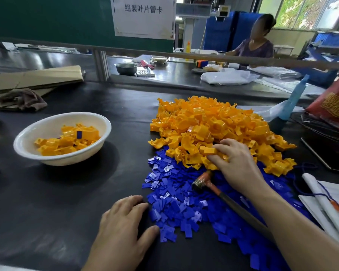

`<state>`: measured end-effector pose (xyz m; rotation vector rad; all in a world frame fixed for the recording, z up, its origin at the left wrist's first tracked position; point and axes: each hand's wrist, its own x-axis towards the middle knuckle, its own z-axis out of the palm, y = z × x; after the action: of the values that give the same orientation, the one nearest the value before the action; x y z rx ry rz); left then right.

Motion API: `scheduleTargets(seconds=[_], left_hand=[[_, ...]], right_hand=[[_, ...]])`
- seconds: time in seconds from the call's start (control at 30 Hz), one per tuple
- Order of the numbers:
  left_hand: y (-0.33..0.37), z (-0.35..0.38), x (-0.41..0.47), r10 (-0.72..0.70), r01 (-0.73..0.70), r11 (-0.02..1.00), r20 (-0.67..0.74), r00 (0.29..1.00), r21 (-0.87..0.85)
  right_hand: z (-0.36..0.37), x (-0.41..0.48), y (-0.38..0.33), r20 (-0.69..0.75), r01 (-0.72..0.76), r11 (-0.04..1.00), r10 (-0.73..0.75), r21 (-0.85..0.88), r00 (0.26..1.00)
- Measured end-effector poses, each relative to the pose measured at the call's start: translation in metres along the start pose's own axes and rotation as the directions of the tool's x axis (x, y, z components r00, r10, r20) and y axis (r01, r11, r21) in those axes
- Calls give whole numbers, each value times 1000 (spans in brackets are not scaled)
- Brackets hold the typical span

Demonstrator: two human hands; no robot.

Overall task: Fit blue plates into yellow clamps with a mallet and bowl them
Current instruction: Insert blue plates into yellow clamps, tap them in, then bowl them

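Note:
A big heap of yellow clamps lies on the black table, with a spread of small blue plates in front of it. My right hand rests on the near edge of the heap, fingers closed on a yellow clamp. A mallet with an orange neck lies on the blue plates under my right forearm. My left hand lies flat on the table at the left edge of the plates, holding nothing. A white bowl at the left holds several assembled clamps.
Folded cardboard and a brown rag lie at the back left. A red bag, a blue bottle and white sacks crowd the right side. Another person sits behind a rail at the far bench.

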<state>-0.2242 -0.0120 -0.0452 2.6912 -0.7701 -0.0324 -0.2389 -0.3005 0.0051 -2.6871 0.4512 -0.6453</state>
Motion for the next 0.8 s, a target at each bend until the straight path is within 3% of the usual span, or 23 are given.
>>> scheduleTargets(seconds=[0.17, 0.27, 0.33, 0.43, 0.5, 0.57, 0.7, 0.8], left_hand=[[1, 3, -1, 0, -1, 1000, -26, 1000, -30], [3, 1, -3, 30, -35, 997, -59, 998, -73], [4, -2, -6, 0, -27, 977, -128, 992, -210], [15, -8, -18, -133, -16, 820, -217, 967, -572], [27, -10, -27, -123, 22, 614, -68, 990, -789], [39, -8, -33, -17, 53, 477, 51, 999, -877], [48, -5, -37, 53, 59, 405, 88, 995, -912], [38, -6, -41, -39, 72, 425, 61, 997, -902]], right_hand=[[-26, -35, -18, -136, 44, 972, -13, 231, 991], [-37, -62, -34, -23, -8, 894, 21, 448, 1000], [-36, -80, -42, 107, -79, 853, 27, 516, 994], [-31, -102, -50, 219, -164, 798, 41, 580, 975], [-29, -112, -56, 275, -186, 770, 13, 611, 961], [-27, -120, -65, 329, -152, 777, -75, 611, 941], [-23, -132, -79, 377, -101, 849, -121, 518, 918], [-31, -145, -69, 349, 48, 992, -86, 115, 933]])
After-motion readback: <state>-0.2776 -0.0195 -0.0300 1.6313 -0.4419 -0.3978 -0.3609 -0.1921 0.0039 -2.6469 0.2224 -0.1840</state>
